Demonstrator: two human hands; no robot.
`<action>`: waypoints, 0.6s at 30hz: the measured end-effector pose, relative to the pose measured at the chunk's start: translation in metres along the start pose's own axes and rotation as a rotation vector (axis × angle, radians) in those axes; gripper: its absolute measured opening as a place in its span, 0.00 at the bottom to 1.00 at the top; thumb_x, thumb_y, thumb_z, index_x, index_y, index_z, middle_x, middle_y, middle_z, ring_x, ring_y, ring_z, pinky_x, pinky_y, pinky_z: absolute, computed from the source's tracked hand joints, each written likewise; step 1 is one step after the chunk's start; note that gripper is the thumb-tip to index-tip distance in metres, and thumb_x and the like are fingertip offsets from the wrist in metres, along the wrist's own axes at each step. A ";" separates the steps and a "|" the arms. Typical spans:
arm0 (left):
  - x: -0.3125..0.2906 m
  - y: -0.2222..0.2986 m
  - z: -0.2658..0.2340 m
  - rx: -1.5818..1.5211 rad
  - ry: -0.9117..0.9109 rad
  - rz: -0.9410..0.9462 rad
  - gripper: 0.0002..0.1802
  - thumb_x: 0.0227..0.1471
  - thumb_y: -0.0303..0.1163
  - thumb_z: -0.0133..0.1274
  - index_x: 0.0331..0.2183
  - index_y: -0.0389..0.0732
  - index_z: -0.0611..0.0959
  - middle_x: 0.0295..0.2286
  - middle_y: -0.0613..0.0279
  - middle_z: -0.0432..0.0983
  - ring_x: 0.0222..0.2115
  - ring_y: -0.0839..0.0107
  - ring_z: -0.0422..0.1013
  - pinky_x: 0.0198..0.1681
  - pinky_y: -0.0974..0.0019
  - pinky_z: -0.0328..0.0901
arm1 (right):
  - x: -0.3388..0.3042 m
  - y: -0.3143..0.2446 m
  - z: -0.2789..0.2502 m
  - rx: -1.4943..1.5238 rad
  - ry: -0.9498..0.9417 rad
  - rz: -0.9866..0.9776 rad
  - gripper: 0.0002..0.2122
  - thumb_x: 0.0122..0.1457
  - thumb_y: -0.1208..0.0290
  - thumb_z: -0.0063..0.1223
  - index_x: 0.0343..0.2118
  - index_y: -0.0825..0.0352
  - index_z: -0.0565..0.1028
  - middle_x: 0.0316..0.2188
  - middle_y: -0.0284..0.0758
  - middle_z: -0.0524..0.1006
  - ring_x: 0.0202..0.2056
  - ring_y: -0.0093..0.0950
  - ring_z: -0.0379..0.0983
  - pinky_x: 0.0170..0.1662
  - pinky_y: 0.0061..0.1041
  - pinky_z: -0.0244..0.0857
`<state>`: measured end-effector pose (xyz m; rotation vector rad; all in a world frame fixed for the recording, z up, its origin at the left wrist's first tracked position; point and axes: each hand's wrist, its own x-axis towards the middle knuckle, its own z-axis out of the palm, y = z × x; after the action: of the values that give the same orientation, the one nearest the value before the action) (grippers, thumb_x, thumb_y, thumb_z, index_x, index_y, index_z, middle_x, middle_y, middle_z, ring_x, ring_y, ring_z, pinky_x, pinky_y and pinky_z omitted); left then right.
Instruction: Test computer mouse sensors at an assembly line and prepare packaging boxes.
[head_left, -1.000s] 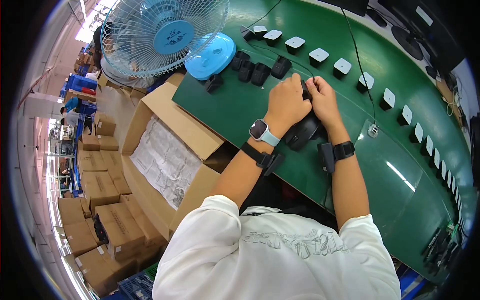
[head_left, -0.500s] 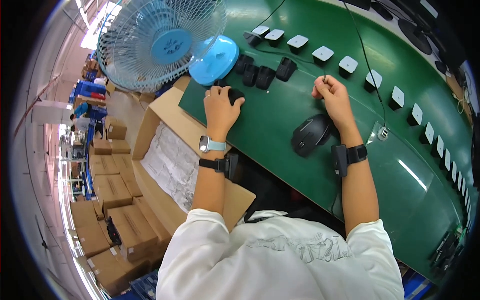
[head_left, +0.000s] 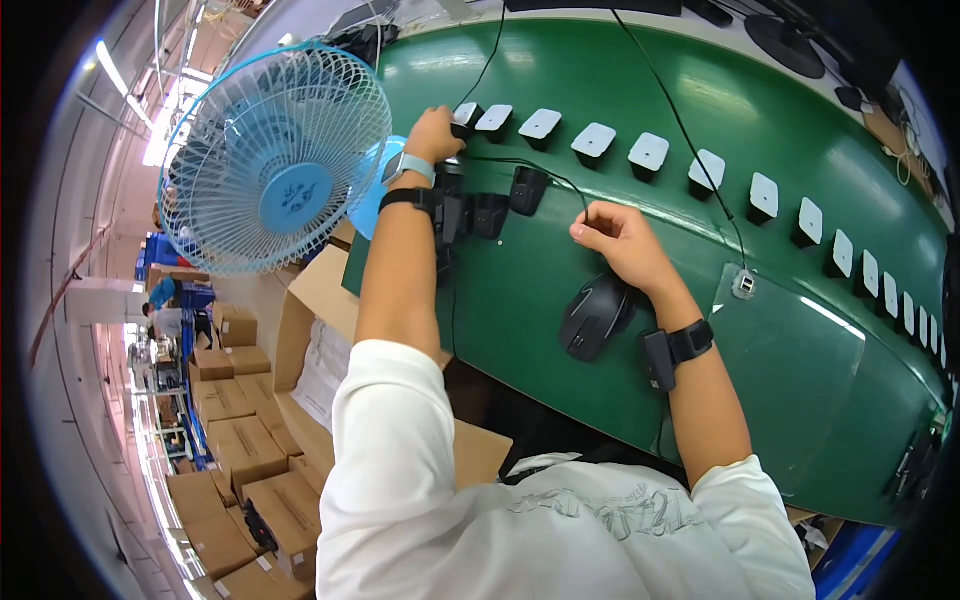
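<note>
My left hand reaches to the far left end of a curved row of black blocks with white tops. Its fingers curl against the dark side of the end block, and what they grip is mostly hidden. A thin black cable runs from beside that hand to my right hand, whose thumb and fingers pinch it. Below the right hand lies a black computer mouse. Small black block-like pieces sit right of my left forearm, which partly covers others.
A blue desk fan stands at the left. An open cardboard box adjoins the green table. A second cable with a small white-ended connector lies at the right. Stacked cartons fill the floor at the left.
My left hand has left a black piece near the table's left edge and moved away from me to the row's end. My view has shifted. The right hand still pinches the cable.
</note>
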<state>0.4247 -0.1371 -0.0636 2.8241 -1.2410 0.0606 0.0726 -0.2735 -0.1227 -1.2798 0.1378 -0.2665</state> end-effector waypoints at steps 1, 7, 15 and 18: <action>-0.006 -0.002 -0.007 0.068 -0.015 -0.013 0.28 0.39 0.38 0.65 0.43 0.36 0.78 0.43 0.42 0.75 0.47 0.44 0.71 0.52 0.52 0.68 | 0.000 0.001 0.001 -0.011 -0.002 -0.010 0.07 0.61 0.71 0.59 0.29 0.69 0.76 0.27 0.25 0.76 0.30 0.14 0.70 0.37 0.18 0.65; -0.108 0.091 -0.017 -1.066 0.062 -0.159 0.22 0.57 0.48 0.52 0.36 0.35 0.79 0.30 0.58 0.77 0.30 0.66 0.74 0.35 0.67 0.66 | -0.005 -0.005 -0.012 0.105 0.144 0.017 0.06 0.60 0.72 0.61 0.33 0.69 0.78 0.27 0.26 0.77 0.29 0.15 0.69 0.34 0.17 0.64; -0.185 0.154 0.024 -1.103 0.008 0.207 0.18 0.52 0.41 0.59 0.29 0.36 0.73 0.19 0.69 0.62 0.22 0.79 0.57 0.23 0.70 0.54 | -0.001 -0.008 0.000 0.165 0.124 -0.034 0.07 0.60 0.71 0.62 0.34 0.70 0.79 0.29 0.29 0.79 0.30 0.17 0.71 0.36 0.18 0.65; -0.183 0.169 0.021 -1.037 0.030 0.252 0.20 0.50 0.42 0.61 0.29 0.35 0.73 0.17 0.66 0.62 0.20 0.77 0.57 0.22 0.69 0.55 | -0.002 -0.007 0.000 0.109 0.117 -0.014 0.07 0.61 0.70 0.61 0.33 0.69 0.79 0.32 0.29 0.79 0.30 0.16 0.70 0.35 0.19 0.66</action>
<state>0.1769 -0.1179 -0.0895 1.7691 -1.1350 -0.4031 0.0695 -0.2749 -0.1165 -1.1573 0.2119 -0.3563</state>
